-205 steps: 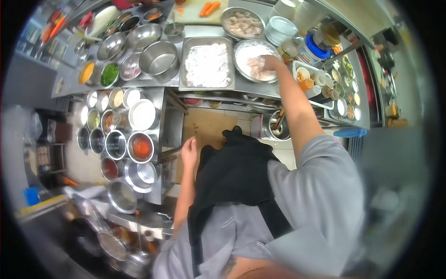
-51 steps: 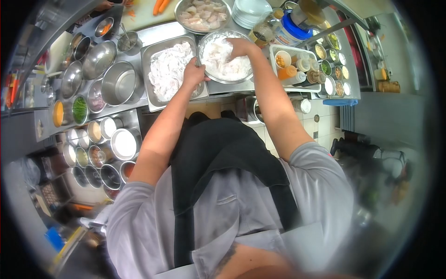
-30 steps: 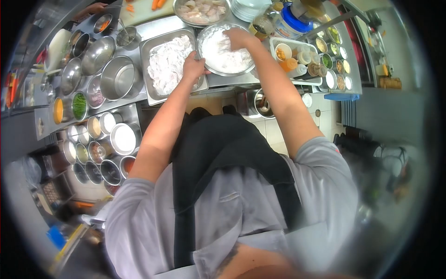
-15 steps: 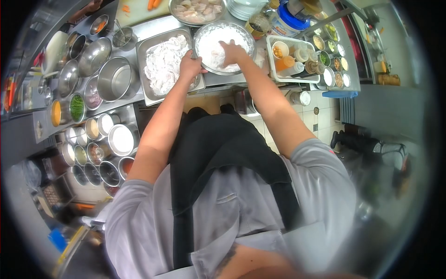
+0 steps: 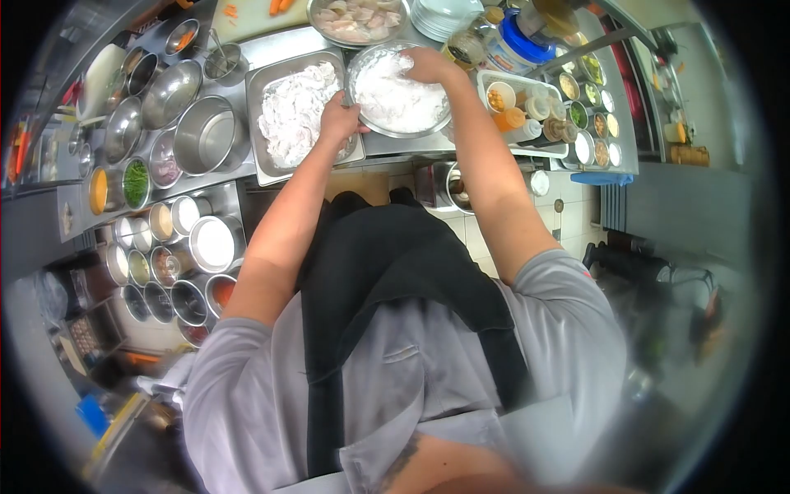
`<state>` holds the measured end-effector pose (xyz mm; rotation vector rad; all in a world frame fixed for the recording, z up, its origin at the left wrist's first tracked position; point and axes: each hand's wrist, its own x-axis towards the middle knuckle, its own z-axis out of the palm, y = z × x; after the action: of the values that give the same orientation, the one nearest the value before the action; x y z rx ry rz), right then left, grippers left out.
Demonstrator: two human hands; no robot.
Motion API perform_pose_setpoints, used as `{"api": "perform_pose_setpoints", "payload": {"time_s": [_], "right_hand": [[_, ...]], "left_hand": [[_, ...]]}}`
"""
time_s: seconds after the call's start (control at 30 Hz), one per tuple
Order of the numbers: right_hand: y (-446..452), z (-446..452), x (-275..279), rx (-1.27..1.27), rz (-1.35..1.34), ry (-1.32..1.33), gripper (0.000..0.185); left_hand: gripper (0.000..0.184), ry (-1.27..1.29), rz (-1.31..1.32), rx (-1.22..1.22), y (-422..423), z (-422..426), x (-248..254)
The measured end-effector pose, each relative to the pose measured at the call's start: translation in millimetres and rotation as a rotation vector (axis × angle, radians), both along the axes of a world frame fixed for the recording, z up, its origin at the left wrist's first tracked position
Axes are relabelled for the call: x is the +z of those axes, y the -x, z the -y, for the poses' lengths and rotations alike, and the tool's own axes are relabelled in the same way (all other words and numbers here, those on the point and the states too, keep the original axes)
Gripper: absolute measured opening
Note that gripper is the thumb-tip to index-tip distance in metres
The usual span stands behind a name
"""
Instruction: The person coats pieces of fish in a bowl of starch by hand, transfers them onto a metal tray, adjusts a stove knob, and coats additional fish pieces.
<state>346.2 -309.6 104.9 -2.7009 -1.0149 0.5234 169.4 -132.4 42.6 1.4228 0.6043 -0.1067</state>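
Observation:
A round metal bowl [image 5: 355, 107] holds white powder [image 5: 399, 99] that looks like flour. My left hand [image 5: 340, 121] is closed on the bowl's left rim. Inside the bowl's far right side, my right hand [image 5: 425, 66] reaches into the powder, its fingers apart and partly hidden; I see nothing held in them. Left of the bowl stands a rectangular steel pan [image 5: 256, 107] with pale pieces coated in white [image 5: 298, 115], their kind hard to make out. Behind the bowl sits another metal bowl with raw, pale meat pieces [image 5: 362, 18].
A white basket [image 5: 539, 151] of sauce bottles stands on the right, near a blue-lidded tub [image 5: 524, 41]. Stacked plates [image 5: 444, 16] are at the back. Several metal bowls and a deep pot [image 5: 210, 136] crowd the left. Another person's dark-clothed legs [image 5: 634, 259] appear at the right.
My right hand has moved up and right within the bowl, toward its far rim. My left hand stays on the near left rim. The view has shifted slightly.

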Motion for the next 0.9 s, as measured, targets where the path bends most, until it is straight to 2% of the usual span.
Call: {"api": "perform_pose_setpoints", "payload": {"time_s": [0.1, 0.17, 0.27, 0.3, 0.37, 0.5, 0.6, 0.73, 0.9], "right_hand": [[-5, -2, 4, -0.046, -0.022, -0.038, 0.070], [-8, -5, 8, -0.127, -0.210, 0.039, 0.078], [7, 0, 4, -0.161, -0.184, -0.072, 0.079], [8, -1, -14, -0.160, -0.183, -0.073, 0.079], [9, 0, -74, 0.147, -0.021, -0.068, 0.079], [23, -13, -64, 0.060, 0.011, 0.006, 0.075], [11, -7, -53, 0.067, -0.034, -0.088, 0.062], [3, -2, 0, 0.142, -0.038, -0.015, 0.052], [-12, 5, 8, 0.103, -0.086, -0.058, 0.054]], "left_hand": [[0.061, -0.015, 0.008, 0.000, 1, 0, -3], [0.061, -0.027, -0.007, 0.003, 1, 1, 1], [0.062, -0.010, -0.009, 0.008, 1, 0, 1], [0.062, -0.011, -0.009, 0.009, 1, 0, 0], [0.062, 0.015, 0.013, -0.006, -1, -1, -5], [0.062, -0.035, -0.018, -0.017, -1, -1, 4], [0.062, 0.025, 0.011, -0.002, 4, -1, 1], [0.062, 0.002, 0.010, -0.007, 1, -1, -1], [0.060, -0.023, -0.002, -0.009, 1, -2, -4]]}}
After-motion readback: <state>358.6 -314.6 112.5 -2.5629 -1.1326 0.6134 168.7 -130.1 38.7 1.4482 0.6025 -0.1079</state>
